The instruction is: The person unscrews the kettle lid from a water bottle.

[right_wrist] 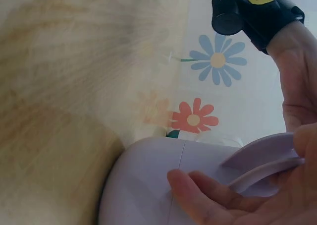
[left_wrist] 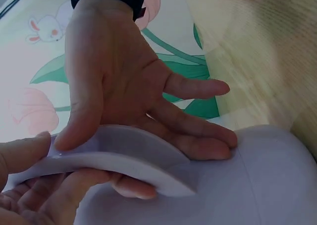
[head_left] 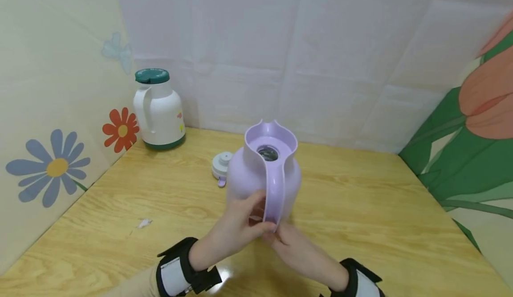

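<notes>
A lilac vacuum jug (head_left: 242, 176) stands on the table with its handle (head_left: 274, 194) towards me and its mouth uncovered; dark glass shows inside. My left hand (head_left: 236, 225) holds the lower part of the handle, thumb on its outer face and fingers inside the loop. My right hand (head_left: 298, 250) lies at the handle's lower end. In the left wrist view the right hand (left_wrist: 119, 76) has its thumb against the handle and its fingers stretched out towards the jug's body. Left of the jug lies a grey-white stopper (head_left: 221, 165) with a lilac tab.
A white vacuum jug (head_left: 162, 114) with a green lid and base stands at the back left by the wall. A small white scrap (head_left: 144, 223) lies on the table (head_left: 360, 208) at left. Flower-printed sheets flank both sides, and a pale cloth (head_left: 340, 56) hangs behind.
</notes>
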The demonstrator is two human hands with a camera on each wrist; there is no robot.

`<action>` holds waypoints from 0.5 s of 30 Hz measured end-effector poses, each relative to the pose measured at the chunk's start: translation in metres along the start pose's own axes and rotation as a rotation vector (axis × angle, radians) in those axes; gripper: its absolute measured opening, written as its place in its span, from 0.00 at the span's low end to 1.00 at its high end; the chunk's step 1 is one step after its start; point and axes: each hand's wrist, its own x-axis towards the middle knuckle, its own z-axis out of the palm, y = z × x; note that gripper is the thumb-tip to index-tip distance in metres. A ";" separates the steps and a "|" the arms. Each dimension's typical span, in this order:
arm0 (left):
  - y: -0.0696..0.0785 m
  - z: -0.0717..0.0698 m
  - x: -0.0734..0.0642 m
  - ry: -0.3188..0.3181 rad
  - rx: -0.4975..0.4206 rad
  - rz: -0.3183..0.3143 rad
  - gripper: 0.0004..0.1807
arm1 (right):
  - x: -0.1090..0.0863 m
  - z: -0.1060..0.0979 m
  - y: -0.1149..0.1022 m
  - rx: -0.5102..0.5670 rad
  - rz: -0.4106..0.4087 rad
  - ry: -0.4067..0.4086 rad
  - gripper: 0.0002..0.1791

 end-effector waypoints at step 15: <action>0.004 0.024 -0.010 0.097 0.193 0.202 0.18 | -0.021 0.024 0.008 0.288 0.218 0.137 0.24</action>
